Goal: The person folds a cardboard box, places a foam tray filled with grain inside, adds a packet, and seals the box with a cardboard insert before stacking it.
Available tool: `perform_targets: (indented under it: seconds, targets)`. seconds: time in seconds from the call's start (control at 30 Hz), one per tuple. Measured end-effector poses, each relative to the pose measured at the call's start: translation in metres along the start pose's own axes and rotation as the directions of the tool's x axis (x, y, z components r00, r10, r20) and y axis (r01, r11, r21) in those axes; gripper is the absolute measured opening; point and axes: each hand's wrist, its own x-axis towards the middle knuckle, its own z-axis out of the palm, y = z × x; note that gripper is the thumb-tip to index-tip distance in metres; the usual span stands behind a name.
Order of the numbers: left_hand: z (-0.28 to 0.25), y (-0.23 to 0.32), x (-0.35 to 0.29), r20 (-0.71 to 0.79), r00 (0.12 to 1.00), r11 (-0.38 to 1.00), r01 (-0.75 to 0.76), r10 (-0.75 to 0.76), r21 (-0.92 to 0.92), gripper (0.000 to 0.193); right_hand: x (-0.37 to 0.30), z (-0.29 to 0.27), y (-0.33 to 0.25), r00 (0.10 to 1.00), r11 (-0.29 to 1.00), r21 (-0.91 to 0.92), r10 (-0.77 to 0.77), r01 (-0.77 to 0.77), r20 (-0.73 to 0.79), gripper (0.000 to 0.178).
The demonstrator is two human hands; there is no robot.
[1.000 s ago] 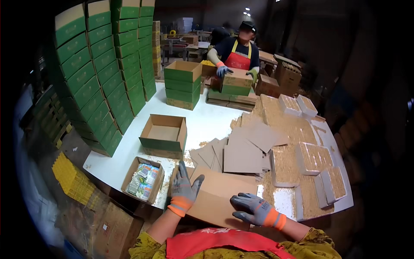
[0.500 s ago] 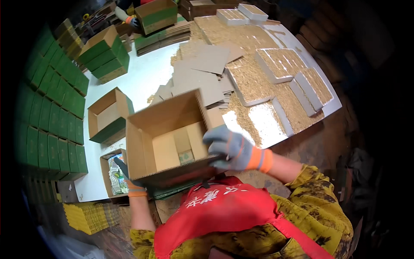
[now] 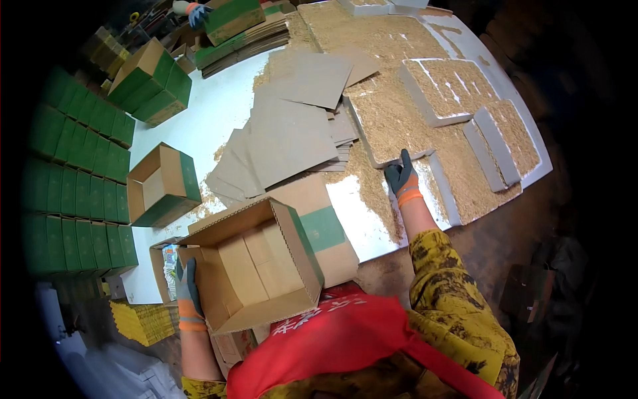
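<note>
An open cardboard box [image 3: 256, 266], bare inside, leans in front of my red apron [image 3: 332, 339]. My left hand [image 3: 189, 292], in a grey glove with an orange cuff, grips its left wall. Out to the right, my gloved right hand [image 3: 402, 178] is at the near edge of a white-sided tray [image 3: 392, 126] filled with tan, crumbly material. Its fingers are apart, and one points up along the tray's edge. Beside the box lies a cardboard piece with a green band [image 3: 322, 229]. Just past my left hand, a smaller box [image 3: 158, 269] holds small printed packets.
Loose grey cardboard sheets [image 3: 292, 143] are piled mid-table. More filled trays [image 3: 455, 90] stand at right. Another open box [image 3: 163, 186] and stacked green boxes [image 3: 80, 179] line the left. Yellow stacked pieces [image 3: 141, 321] sit low left. Another person's gloved hand [image 3: 197, 14] shows far back.
My right hand has let go of the box's right side and reached right to the tray. The box has turned and tipped, my left hand still on it.
</note>
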Motion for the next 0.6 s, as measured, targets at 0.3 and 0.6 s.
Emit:
perform_targets:
  seconds: [0.3,0.6]
  targets:
    - [-0.001,0.006,-0.001,-0.053,0.998,0.995,-0.037,0.042,0.091,0.038,0.027,0.020,-0.044,0.753,-0.021,0.931,0.582,-0.363,0.307,0.050]
    - [-0.006,0.000,0.013,0.009,1.000,0.999,0.022,-0.023,0.039,0.035,-0.035,-0.032,-0.048,0.953,0.232,0.963,0.296,-0.139,0.067,0.047]
